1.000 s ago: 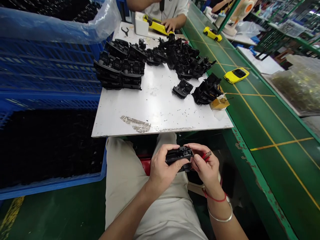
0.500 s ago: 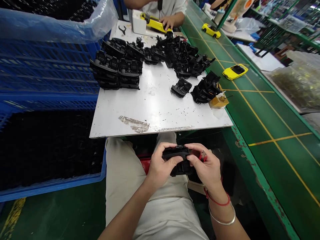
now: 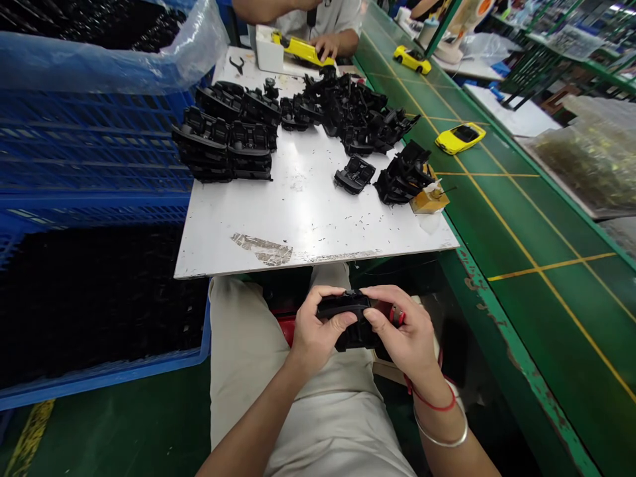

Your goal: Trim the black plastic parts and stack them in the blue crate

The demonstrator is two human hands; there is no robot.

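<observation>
Over my lap, my left hand (image 3: 314,328) and my right hand (image 3: 405,328) grip a black plastic toy car interior (image 3: 355,336) between thumbs and fingers. My left thumb presses its near side, and my right thumb bears on its right end. A small red-handled tool (image 3: 397,316), only partly visible, is tucked in my right hand; its kind is hidden. Beyond my hands, a single black car interior (image 3: 354,175) rests on the white table (image 3: 308,225), beside a stack of similar parts (image 3: 403,173).
More black interiors (image 3: 226,142) are stacked at the table's left, with a heap (image 3: 352,109) behind. Blue crates (image 3: 99,371) stand left. Yellow toy cars (image 3: 461,138) sit on the green conveyor (image 3: 527,218) at right. Across the table, a co-worker's hand (image 3: 325,46) touches a yellow car body (image 3: 301,49).
The view has shifted slightly, so the table and conveyor appear a little further left. My hands keep the same hold on the black interior. The co-worker's dark tool sits slightly differently.
</observation>
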